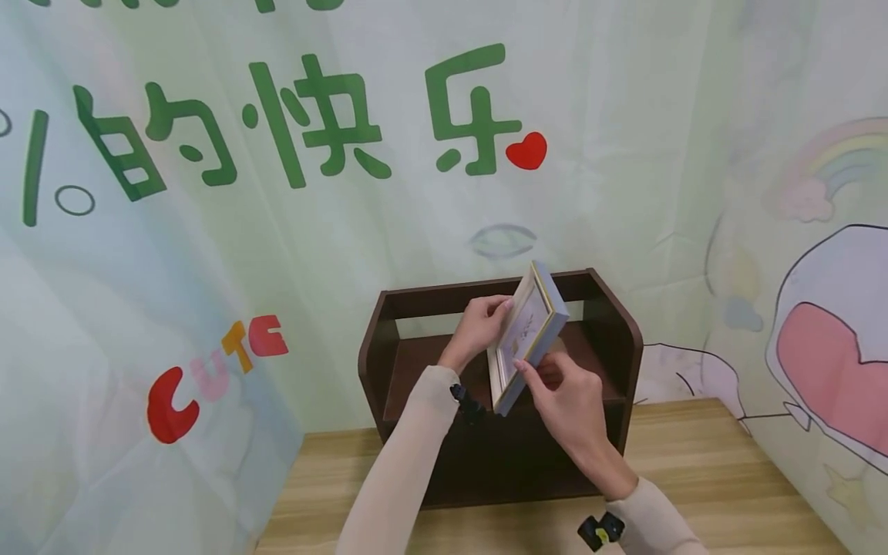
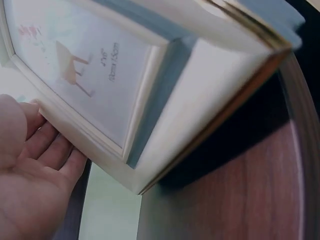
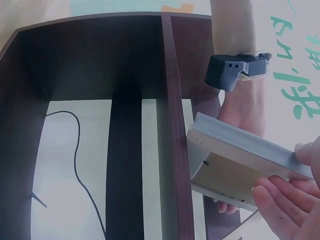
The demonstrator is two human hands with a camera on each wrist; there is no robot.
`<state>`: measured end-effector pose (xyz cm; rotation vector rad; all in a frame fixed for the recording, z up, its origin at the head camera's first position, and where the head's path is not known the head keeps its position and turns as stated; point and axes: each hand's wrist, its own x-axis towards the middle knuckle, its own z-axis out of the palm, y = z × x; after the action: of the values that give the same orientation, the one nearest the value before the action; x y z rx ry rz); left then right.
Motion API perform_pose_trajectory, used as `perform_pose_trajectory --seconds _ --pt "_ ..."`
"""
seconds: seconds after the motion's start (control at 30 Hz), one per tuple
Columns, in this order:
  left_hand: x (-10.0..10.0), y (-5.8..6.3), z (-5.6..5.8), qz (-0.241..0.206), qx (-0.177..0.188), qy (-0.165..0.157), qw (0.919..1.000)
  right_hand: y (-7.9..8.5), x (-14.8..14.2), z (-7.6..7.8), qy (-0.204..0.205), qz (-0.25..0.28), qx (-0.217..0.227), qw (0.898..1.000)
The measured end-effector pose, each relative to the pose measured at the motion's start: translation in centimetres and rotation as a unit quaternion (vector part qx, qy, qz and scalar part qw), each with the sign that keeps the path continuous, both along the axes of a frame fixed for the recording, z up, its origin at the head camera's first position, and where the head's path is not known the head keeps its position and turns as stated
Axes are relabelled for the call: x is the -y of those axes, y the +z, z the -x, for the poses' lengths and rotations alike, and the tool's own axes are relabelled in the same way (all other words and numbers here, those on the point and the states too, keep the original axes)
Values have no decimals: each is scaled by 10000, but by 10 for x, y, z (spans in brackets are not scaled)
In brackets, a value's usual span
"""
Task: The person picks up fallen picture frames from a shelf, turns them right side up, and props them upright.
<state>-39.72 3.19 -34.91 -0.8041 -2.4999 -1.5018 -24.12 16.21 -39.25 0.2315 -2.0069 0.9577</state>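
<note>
A picture frame (image 1: 525, 327) with a pale blue-grey side and gold trim is held tilted above the upper shelf of a dark brown desktop shelf unit (image 1: 499, 462). My left hand (image 1: 480, 330) pinches its upper left edge; in the left wrist view the fingers of that hand (image 2: 42, 165) lie behind its rim. My right hand (image 1: 572, 401) holds the lower right side, thumb on the edge and fingers behind. In the right wrist view, the back panel of the picture frame (image 3: 230, 172) faces the right hand (image 3: 295, 200).
The shelf unit stands on a wood-grain table (image 1: 701, 462), its raised side panel (image 1: 617, 331) close to the right hand. Behind is a printed cloth backdrop (image 1: 347, 231). A thin black cable (image 3: 77, 155) shows through the unit's lower compartment.
</note>
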Motion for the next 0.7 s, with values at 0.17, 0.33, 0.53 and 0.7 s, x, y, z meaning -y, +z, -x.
perform_pose_trajectory --seconds 0.17,0.33,0.53,0.7 --pt "5 -1 1 -41 1 115 9999 1 -2 1 -19 -27 -48 10000" --pt "12 -1 0 -81 74 220 9997 2 -7 0 -50 -46 -19 10000" --pt "16 0 -2 -148 113 348 9992 4 -15 -1 -127 115 119 9998" --pt "19 0 -4 -217 182 426 9987 3 -22 0 -201 243 183 9993"
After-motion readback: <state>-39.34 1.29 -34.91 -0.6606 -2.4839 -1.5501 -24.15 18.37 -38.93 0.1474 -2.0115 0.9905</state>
